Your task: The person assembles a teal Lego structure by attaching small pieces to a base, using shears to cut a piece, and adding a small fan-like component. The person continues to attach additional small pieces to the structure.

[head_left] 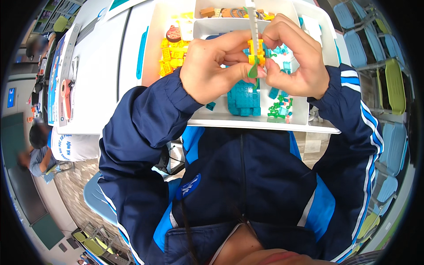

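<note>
Over the white tray [265, 123], my left hand [210, 66] pinches the yellow brick piece [251, 58]; my right hand [300, 62] curls beside it, grip unclear. I'd call this fitting; the next move wants steady pressure.

Navy zip jacket [216, 172], bright-blue panels [325, 205], white-striped sleeves [344, 141]

The setting is a classroom, as indicated by blue chairs [354, 47] and green chairs [394, 86] lined up along the right, a broad wall board [27, 183] with dark green end panels [13, 132] at left, and a compartmented brick tray [282, 124] on a white table [104, 66].
</note>
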`<action>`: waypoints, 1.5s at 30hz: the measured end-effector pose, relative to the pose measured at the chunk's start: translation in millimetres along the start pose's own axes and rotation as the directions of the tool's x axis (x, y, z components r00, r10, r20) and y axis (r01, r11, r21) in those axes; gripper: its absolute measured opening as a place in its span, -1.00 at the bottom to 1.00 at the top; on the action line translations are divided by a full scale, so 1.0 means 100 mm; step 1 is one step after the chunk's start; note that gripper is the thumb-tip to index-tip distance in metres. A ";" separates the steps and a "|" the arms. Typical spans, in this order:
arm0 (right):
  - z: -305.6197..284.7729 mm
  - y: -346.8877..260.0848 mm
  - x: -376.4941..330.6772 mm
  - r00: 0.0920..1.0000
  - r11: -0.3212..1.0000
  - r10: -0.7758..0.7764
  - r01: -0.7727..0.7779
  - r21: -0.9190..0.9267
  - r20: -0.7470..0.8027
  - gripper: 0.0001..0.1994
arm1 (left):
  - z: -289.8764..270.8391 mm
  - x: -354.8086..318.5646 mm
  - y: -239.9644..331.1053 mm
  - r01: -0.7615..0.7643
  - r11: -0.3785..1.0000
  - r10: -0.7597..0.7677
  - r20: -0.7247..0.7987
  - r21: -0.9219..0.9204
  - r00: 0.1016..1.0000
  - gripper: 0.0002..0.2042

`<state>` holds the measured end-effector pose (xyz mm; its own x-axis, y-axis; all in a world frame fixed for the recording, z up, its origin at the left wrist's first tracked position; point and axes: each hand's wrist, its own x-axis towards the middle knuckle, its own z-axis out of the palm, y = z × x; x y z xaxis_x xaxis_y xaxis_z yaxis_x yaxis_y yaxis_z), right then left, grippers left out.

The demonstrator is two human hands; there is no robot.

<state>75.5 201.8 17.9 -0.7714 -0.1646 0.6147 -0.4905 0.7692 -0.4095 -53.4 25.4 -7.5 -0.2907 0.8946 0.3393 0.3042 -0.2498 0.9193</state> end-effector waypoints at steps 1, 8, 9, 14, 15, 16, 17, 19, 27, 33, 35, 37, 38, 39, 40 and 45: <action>0.00 0.00 0.01 1.000 1.000 -0.020 0.020 0.012 -0.002 -0.73 | 0.01 -0.01 0.01 0.016 1.000 -0.017 0.011 0.013 1.000 -0.55; -0.03 0.05 -0.01 0.997 0.994 0.079 -0.078 0.072 -0.012 -0.88 | 0.02 0.03 0.13 0.037 0.989 -0.035 0.019 -0.143 0.999 -0.61; 0.00 0.08 -0.02 0.987 0.971 0.145 -0.129 0.200 -0.070 -0.90 | 0.02 0.03 0.12 0.060 0.966 -0.065 -0.009 -0.250 0.998 -0.62; -0.10 0.09 -0.02 0.823 0.590 0.565 -0.354 0.726 -0.057 -0.91 | -0.02 0.09 0.06 0.097 0.931 -0.124 -0.055 -0.353 0.991 -0.69; -0.12 0.09 -0.01 0.833 0.582 0.552 -0.347 0.736 -0.043 -0.93 | -0.02 0.10 0.06 0.104 0.932 -0.136 -0.071 -0.346 0.988 -0.70; -0.13 0.07 0.02 0.816 0.554 0.577 -0.370 0.746 -0.024 -0.93 | -0.03 0.11 0.07 0.111 0.934 -0.149 -0.089 -0.340 0.985 -0.70; -0.14 0.02 0.05 0.797 0.526 0.604 -0.392 0.755 -0.007 -0.93 | -0.03 0.12 0.08 0.129 0.929 -0.167 -0.083 -0.346 0.982 -0.71; -0.15 0.06 0.05 0.793 0.543 0.608 -0.462 0.701 0.051 -0.92 | -0.05 0.13 0.11 0.164 0.919 -0.203 -0.073 -0.357 0.977 -0.72; -0.06 0.25 -0.04 0.926 0.829 0.370 -0.367 0.421 0.080 -0.81 | -0.03 0.12 0.08 0.184 0.918 -0.205 -0.024 -0.353 0.978 -0.71; -0.08 0.20 -0.04 0.820 0.698 0.515 -0.569 0.434 0.247 -0.84 | 0.01 0.09 0.10 0.239 0.957 -0.244 -0.013 -0.162 0.970 -0.67; -0.03 0.19 -0.05 0.849 0.747 0.493 -0.525 0.408 0.190 -0.85 | 0.02 0.09 0.09 0.223 0.963 -0.228 -0.019 -0.149 0.973 -0.66; -0.01 0.15 -0.04 0.846 0.751 0.509 -0.528 0.397 0.163 -0.85 | 0.05 0.08 0.09 0.168 0.969 -0.179 -0.052 -0.179 0.982 -0.66; -0.01 0.11 -0.03 0.830 0.732 0.534 -0.550 0.403 0.163 -0.85 | 0.05 0.08 0.10 0.183 0.960 -0.195 -0.036 -0.210 0.980 -0.67; -0.01 0.09 -0.02 0.813 0.712 0.559 -0.571 0.409 0.163 -0.85 | 0.04 0.09 0.12 0.200 0.950 -0.210 -0.019 -0.241 0.977 -0.68; -0.01 0.08 -0.03 0.817 0.722 0.557 -0.566 0.398 0.149 -0.84 | 0.03 0.10 0.13 0.216 0.938 -0.225 -0.001 -0.271 0.974 -0.68; -0.02 0.13 -0.01 0.860 0.768 0.484 -0.507 0.393 0.162 -0.83 | 0.01 0.12 0.13 0.265 0.931 -0.264 0.038 -0.251 0.964 -0.69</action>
<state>70.7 213.4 12.8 -0.9665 0.1308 0.2207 -0.1450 0.4314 -0.8904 -52.2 33.2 8.0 -0.3263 0.9422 0.0763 -0.0212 -0.0880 0.9959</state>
